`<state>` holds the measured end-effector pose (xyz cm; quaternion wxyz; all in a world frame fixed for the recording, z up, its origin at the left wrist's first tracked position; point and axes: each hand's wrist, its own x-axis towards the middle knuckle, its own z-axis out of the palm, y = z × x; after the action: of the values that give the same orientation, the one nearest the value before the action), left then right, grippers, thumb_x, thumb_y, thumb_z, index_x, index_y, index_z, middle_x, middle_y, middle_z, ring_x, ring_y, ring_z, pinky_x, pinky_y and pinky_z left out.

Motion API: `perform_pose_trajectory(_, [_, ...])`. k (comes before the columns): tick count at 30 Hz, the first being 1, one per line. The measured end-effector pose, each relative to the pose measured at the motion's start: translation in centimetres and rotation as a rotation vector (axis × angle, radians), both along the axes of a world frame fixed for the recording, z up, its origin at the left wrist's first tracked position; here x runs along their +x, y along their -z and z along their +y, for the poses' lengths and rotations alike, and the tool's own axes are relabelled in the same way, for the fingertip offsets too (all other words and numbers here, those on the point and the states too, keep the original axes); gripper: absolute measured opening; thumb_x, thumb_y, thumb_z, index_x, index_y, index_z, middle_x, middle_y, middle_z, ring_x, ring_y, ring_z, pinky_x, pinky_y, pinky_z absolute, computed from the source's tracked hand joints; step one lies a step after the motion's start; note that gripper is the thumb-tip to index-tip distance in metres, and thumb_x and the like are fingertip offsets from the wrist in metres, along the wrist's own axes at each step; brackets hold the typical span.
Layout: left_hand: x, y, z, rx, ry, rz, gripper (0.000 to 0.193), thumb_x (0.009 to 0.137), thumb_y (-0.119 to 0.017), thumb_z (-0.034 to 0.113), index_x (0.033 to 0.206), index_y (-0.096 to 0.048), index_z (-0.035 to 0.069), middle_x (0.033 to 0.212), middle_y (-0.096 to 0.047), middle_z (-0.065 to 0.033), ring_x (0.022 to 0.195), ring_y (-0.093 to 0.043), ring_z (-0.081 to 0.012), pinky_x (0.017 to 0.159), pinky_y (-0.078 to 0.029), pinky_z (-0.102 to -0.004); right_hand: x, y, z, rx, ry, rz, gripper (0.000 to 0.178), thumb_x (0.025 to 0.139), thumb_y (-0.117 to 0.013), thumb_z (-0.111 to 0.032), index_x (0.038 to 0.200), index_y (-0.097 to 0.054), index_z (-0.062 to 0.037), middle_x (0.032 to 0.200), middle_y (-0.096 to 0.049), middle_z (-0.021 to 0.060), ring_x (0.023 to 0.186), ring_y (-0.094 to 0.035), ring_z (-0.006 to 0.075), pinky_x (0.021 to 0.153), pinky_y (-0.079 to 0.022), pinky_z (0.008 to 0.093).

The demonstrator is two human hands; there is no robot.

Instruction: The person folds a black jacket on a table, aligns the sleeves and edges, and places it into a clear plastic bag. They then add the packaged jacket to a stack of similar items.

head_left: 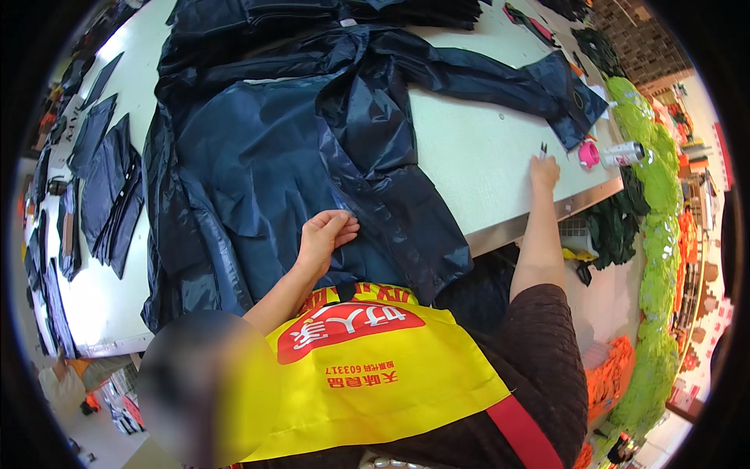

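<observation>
One shiny dark navy garment point(262, 148) takes up the middle of my table, body spread in front of me, creased, near edge reaching my yellow apron point(391, 375). One sleeve point(492, 82) stretches right toward the table's far right corner.

My left hand point(330, 237) is over the garment's lower front: fingers curled in, thumb against forefinger; can't tell if a bit of cloth or thread is pinched there. My right hand point(544, 170) is out at the right side, above bare tabletop near the edge, fingers closed around a small dark-tipped tool point(544, 148); type unclear, mostly covered by my grip.

Table point(461, 160): pale, smooth, glossy, with a metal strip point(539, 223) along the near right edge. Just right of my right hand: a pink ring-shaped item point(588, 154), then a white cylinder point(623, 154) with a dark end, on its side. Far side: a stack of dark cloth point(328, 16). Left side: flat dark cut pieces point(113, 195), some overlapping.

Room: long heap of lime-green cloth point(660, 227) down the right, orange cloth point(609, 379) lower beside it, dark green cloth point(617, 227) and a pale crate point(576, 236) below the table edge. Brown tiled surface point(637, 35) upper right.
</observation>
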<state>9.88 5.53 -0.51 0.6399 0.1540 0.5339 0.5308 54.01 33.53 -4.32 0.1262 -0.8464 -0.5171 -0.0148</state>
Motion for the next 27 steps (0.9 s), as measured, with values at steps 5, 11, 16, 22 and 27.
perform_pose_trajectory(5, [0.1,-0.3,-0.3,-0.046,-0.122,-0.094,0.013,0.087,-0.061,0.013,0.092,-0.062,0.001,0.088,-0.066,-0.0100,0.079,-0.066,-0.0171,0.073,-0.055,-0.0268,0.3,-1.9,0.7,-0.460,-0.004,0.465,0.030,0.078,-0.061,-0.020,0.100,-0.056,0.0002,0.079,-0.060,0.0123,0.072,-0.060,0.0214,0.061,-0.049,0.0319])
perform_pose_trajectory(11, [0.1,0.5,-0.6,-0.063,-0.129,-0.180,0.012,0.088,-0.060,0.014,0.094,-0.060,0.003,0.090,-0.066,-0.0106,0.082,-0.066,-0.0188,0.077,-0.055,-0.0298,-10.6,-6.0,-10.2,-0.562,-0.121,2.074,0.008,0.088,-0.050,-0.014,0.091,-0.054,-0.0076,0.060,-0.035,-0.0047,0.046,-0.030,0.0067,0.036,-0.025,0.0203])
perform_pose_trajectory(16, [0.2,0.6,-0.6,-0.035,-0.098,-0.228,0.013,0.089,-0.059,0.016,0.094,-0.060,0.004,0.092,-0.066,-0.0105,0.086,-0.065,-0.0191,0.079,-0.054,-0.0302,-21.6,-9.8,-23.8,-0.823,-0.439,2.227,0.039,0.094,-0.044,-0.047,0.086,-0.048,-0.0089,0.055,-0.028,-0.0061,0.044,-0.025,0.0039,0.035,-0.021,0.0183])
perform_pose_trajectory(22, [0.0,0.7,-0.8,-0.044,-0.059,-0.227,0.014,0.091,-0.056,0.017,0.097,-0.058,0.005,0.093,-0.064,-0.0085,0.087,-0.063,-0.0175,0.078,-0.053,-0.0286,-26.7,-9.1,-27.7,-0.833,-0.162,2.019,0.039,0.097,-0.037,-0.046,0.088,-0.048,-0.0096,0.055,-0.035,-0.0045,0.046,-0.032,0.0048,0.042,-0.029,0.0183])
perform_pose_trajectory(27, [0.0,1.0,-1.0,-0.025,-0.012,-0.235,0.015,0.091,-0.056,0.019,0.097,-0.058,0.005,0.093,-0.064,-0.0074,0.087,-0.063,-0.0158,0.079,-0.052,-0.0287,-26.4,-7.6,-27.5,-0.801,-0.180,1.719,0.043,0.096,-0.038,-0.048,0.085,-0.051,-0.0081,0.062,-0.046,-0.0013,0.050,-0.038,0.0046,0.044,-0.031,0.0175])
